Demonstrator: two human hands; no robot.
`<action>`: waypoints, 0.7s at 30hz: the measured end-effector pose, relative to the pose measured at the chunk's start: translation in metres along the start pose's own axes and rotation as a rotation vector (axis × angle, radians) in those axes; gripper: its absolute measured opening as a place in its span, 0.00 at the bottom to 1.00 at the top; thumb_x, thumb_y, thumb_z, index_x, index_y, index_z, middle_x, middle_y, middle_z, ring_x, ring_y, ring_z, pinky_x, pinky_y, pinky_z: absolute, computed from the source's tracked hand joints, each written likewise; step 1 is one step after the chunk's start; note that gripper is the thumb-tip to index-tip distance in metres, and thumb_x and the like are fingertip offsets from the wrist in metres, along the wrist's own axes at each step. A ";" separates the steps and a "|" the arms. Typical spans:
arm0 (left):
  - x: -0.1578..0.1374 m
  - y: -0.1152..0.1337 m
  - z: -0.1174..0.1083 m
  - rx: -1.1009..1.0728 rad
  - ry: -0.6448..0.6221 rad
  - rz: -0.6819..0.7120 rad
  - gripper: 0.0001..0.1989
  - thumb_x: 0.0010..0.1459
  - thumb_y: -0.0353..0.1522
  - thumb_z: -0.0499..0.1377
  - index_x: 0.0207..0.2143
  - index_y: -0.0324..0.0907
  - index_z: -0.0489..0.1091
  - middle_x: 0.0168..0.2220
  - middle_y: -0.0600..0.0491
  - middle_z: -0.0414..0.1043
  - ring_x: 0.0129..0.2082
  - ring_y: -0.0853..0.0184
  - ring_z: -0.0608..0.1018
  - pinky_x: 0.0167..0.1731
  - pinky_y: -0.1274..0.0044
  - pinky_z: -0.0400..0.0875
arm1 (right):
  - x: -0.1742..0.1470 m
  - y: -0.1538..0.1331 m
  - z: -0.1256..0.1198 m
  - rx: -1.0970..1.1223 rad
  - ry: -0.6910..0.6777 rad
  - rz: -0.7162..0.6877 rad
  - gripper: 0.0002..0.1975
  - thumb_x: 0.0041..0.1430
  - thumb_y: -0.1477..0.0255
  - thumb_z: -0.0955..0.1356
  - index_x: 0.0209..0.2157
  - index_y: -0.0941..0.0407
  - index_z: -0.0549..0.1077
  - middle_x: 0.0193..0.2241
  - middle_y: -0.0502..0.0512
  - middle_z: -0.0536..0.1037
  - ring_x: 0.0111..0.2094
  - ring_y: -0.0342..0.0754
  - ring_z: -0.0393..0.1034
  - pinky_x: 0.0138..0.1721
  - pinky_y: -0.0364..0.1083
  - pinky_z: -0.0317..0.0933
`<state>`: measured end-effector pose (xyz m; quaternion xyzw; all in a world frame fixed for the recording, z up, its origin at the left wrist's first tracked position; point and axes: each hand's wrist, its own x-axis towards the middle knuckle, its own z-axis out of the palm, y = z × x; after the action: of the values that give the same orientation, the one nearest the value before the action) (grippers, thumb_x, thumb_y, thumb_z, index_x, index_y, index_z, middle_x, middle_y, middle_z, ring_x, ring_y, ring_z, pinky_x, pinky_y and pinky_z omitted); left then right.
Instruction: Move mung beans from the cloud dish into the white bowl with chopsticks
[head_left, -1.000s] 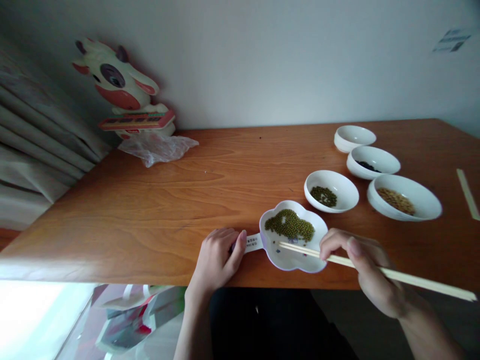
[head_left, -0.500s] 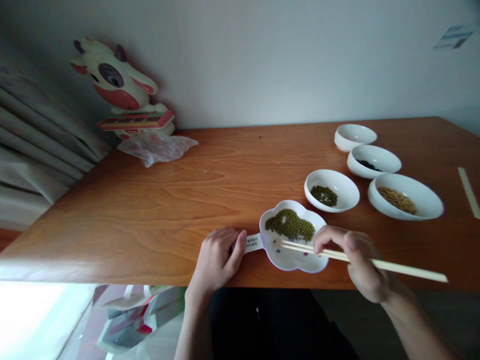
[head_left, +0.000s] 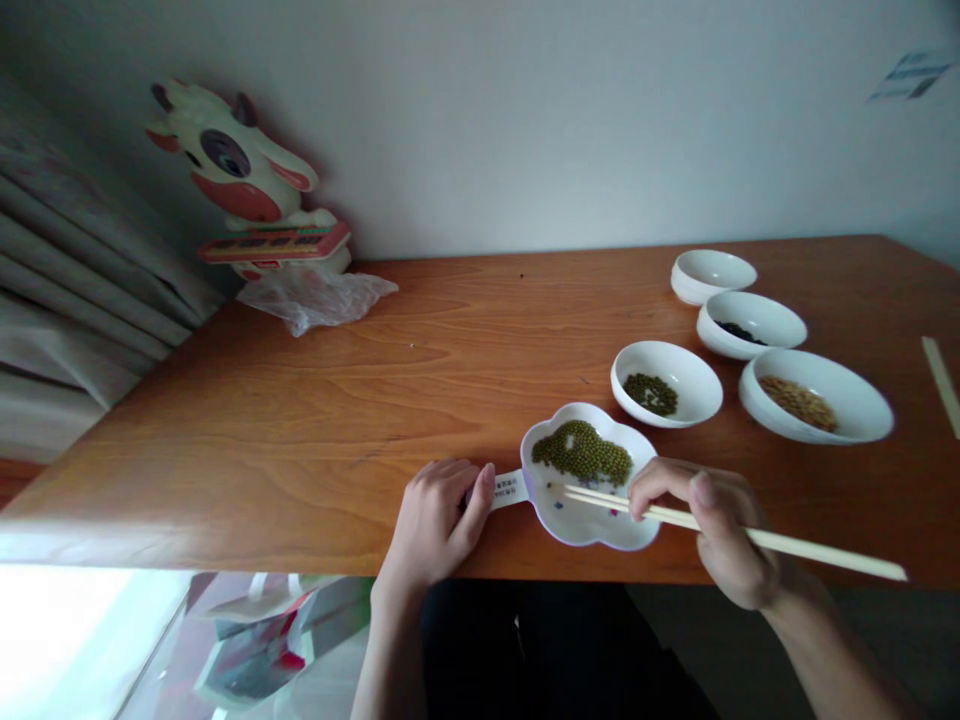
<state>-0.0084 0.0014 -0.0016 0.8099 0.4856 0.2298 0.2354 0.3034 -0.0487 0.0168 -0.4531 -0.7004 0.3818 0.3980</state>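
Observation:
My left hand [head_left: 439, 520] is closed around the handle of a white, flower-shaped dish [head_left: 577, 530] with a purple rim, near the table's front edge. Mung beans [head_left: 581, 452] lie heaped along the far side of the dish. Pinched in my right hand [head_left: 712, 520] is a pair of wooden chopsticks [head_left: 817, 552]. Their tips are inside the dish, close to a single bean [head_left: 550, 486] lying apart from the heap. Just behind the dish stands a white bowl [head_left: 694, 385] with more green beans [head_left: 651, 394] in it.
To the right are a bowl [head_left: 862, 405] of tan grains, a bowl [head_left: 784, 320] of dark beans and another white bowl [head_left: 712, 268]. A pale stick [head_left: 941, 385] lies at the far right. A cow-shaped toy keyboard [head_left: 247, 180] and a plastic bag [head_left: 319, 297] occupy the back left.
The view has shifted very slightly. Both hands keep their grip, and the chopstick tips stay near the lone bean with hardly any movement.

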 end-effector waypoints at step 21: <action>0.001 0.002 -0.001 0.014 0.012 -0.001 0.20 0.73 0.37 0.47 0.25 0.43 0.58 0.25 0.53 0.66 0.27 0.67 0.68 0.32 0.73 0.58 | 0.003 -0.001 0.002 0.003 0.006 -0.005 0.33 0.72 0.49 0.49 0.35 0.50 0.78 0.32 0.58 0.79 0.34 0.55 0.73 0.37 0.52 0.66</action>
<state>-0.0066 0.0018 0.0007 0.8100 0.4888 0.2311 0.2269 0.3005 -0.0461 0.0175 -0.4517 -0.6997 0.3805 0.4019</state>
